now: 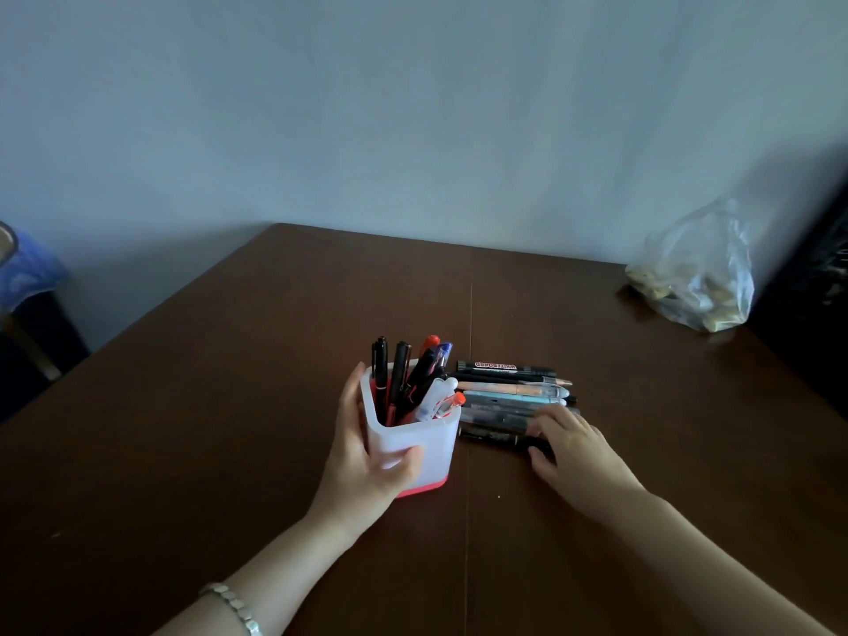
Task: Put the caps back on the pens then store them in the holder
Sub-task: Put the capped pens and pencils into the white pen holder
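A white pen holder (433, 445) with a red base stands mid-table, and several capped pens (408, 383) stick up out of it. My left hand (367, 461) wraps around the holder's left and front sides. To the right of the holder lies a row of several pens and markers (509, 390), among them a black whiteboard marker (502, 365) at the far side. My right hand (573, 447) rests palm down on the nearest pens of that row, fingers curled over a dark marker (491, 436). I cannot tell if it grips one.
The brown wooden table (229, 429) has a seam running front to back. A clear plastic bag (697, 277) with pale lumps sits at the far right corner. A dark object (817, 291) fills the right edge, and a blue-covered thing (23, 268) stands beyond the table's left side.
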A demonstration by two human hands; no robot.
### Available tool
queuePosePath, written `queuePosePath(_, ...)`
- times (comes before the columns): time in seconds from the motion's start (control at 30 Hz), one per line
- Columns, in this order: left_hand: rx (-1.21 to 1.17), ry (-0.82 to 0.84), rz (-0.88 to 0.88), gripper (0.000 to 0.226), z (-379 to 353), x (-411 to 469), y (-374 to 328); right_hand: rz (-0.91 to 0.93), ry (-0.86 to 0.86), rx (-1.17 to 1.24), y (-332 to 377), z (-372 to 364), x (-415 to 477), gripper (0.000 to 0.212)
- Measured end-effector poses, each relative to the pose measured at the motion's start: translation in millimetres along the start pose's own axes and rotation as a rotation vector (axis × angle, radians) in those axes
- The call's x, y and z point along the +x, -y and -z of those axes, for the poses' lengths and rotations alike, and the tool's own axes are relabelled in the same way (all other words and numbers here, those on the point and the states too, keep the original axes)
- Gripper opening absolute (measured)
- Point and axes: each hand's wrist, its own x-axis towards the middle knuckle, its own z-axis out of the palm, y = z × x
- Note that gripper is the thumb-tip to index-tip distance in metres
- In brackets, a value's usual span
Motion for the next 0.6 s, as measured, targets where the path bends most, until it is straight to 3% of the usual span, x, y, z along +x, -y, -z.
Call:
queuePosePath(0.13, 0.049, 0.019, 0.010, 0.098, -2.2, 0.8, 0.8, 0.023, 0.034, -0.014, 3.4, 2.6, 3.0, 0.030)
queuePosePath(0.27, 0.107, 0.020, 0.009, 0.092, 0.4, 0.4, 3.7, 0.085, 0.072, -0.178, 8.7, -0.6, 2.8, 0.040)
queuePosePath(0.4, 0.170, -0.032, -0.013, 0.098, -1.1, -1.0, 3.5, 0.114, 0.222, -0.313, 13.9, 6.6, -13.8, 0.052)
queuePosePath(0.47, 0.208, -0.046, -0.040, 0.099, -1.6, -0.3, 3.3, 0.011, 0.212, -0.089, 11.5, 29.7, -18.0, 0.044)
queuePosePath(0.53, 0.197, -0.041, -0.033, 0.103, -1.4, 0.5, 4.5, -0.056, 0.043, 0.177, 11.7, 68.4, -21.1, 0.032)
queuePosePath(0.6, 0.167, -0.040, -0.021, 0.105, -1.0, 0.6, 4.1, -0.003, -0.110, 0.275, 21.2, 115.7, -23.0, 0.035)
